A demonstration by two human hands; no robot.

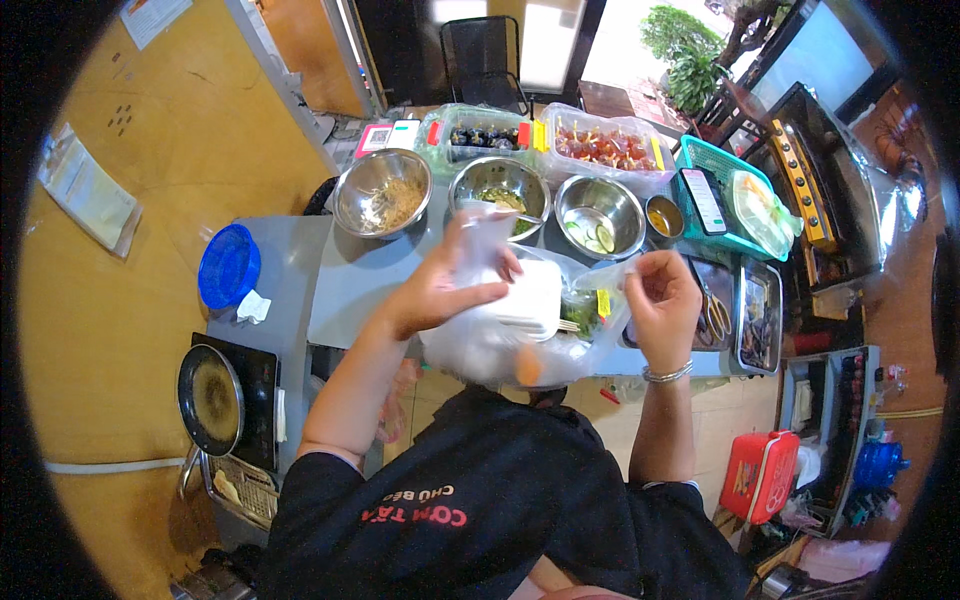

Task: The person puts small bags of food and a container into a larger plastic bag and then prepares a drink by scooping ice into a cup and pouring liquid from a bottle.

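A clear plastic bag [460, 345] hangs at the table's near edge. Inside it are a white takeaway box [532, 300], a small bag of green leaves [580, 305] with a yellow label, thin wooden sticks [569, 326] and something orange [528, 365]. My right hand [665, 305] pinches the bag's rim at its right side. On the left, my left hand [450, 280] has its fingers closed round a thin white piece [485, 245], with the thumb stretched over the box. Whether that piece belongs to the bag or is a separate napkin, I cannot tell.
Beyond my hands stand steel bowls [382, 192] with food, a small cup [663, 217] and lidded tubs [605, 145]. To the right are a teal basket [715, 160], a phone [703, 200], scissors [715, 318] and a metal tray [758, 315]. A blue basket [229, 266] and a frying pan [210, 400] sit left.
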